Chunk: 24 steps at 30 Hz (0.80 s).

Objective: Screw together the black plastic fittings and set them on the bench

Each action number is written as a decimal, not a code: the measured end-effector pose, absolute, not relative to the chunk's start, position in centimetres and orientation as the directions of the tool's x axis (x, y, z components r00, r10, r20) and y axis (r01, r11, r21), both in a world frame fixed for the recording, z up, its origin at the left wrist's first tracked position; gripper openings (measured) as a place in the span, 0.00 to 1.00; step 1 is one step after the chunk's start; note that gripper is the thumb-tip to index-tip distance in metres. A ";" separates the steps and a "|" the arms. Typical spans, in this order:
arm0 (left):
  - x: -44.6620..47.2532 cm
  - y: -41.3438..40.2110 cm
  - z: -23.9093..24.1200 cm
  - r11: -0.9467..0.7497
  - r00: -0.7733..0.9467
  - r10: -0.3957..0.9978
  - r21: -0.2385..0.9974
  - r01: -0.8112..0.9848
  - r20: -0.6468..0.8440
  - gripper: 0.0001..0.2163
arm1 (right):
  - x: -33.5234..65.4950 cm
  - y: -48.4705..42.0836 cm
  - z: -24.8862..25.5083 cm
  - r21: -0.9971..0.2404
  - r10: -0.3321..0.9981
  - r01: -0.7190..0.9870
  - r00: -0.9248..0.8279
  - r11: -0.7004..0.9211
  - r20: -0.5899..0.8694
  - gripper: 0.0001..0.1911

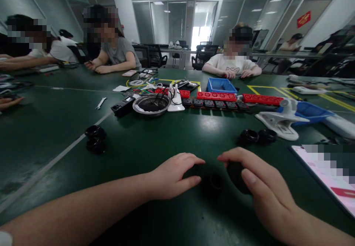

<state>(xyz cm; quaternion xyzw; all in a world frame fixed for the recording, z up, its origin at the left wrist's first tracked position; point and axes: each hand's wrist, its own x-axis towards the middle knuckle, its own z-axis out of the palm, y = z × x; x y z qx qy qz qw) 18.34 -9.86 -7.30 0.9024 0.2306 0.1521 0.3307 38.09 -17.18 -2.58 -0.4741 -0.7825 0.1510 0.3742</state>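
My left hand (177, 175) is open above the green table, thumb and fingers apart, with nothing between them. Just right of its fingertips a black ring-shaped part (215, 182) stands on the table, dark and slightly blurred. My right hand (266, 183) curls round a dark, rounded black part (235, 177), its thumb lying over the near side; the exact kind of this part cannot be made out. Two similar black ring-shaped parts (95, 138) sit together at the left. Another pair of black ring-shaped parts (257, 137) lies beyond my right hand.
Beyond are a metal bowl (152, 113), red socket strips (216, 96), a blue bin (222, 85) and a white clamp-like stand (280, 122). A wrench (101, 103) lies at the left, a tablet (327, 179) at the right. Several people sit around the table.
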 end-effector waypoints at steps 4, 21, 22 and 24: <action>18.6 -9.8 -7.1 -0.670 0.855 0.508 0.670 0.319 0.101 0.17 | 38.8 -15.5 -5.6 -0.721 0.896 0.538 -0.189 0.437 0.402 0.09; 19.0 -10.6 -7.8 -0.718 0.849 0.519 0.588 0.373 0.096 0.23 | 38.1 -15.7 -6.9 -0.812 0.816 0.290 -0.467 0.506 0.342 0.14; 19.2 -10.9 -7.9 -0.715 0.834 0.543 0.575 0.397 0.099 0.25 | 38.1 -15.6 -7.0 -0.815 0.816 0.291 -0.474 0.501 0.332 0.14; 19.8 -11.5 -8.1 -0.697 0.797 0.594 0.564 0.443 0.108 0.28 | 38.0 -15.4 -7.1 -0.817 0.820 0.307 -0.482 0.488 0.309 0.12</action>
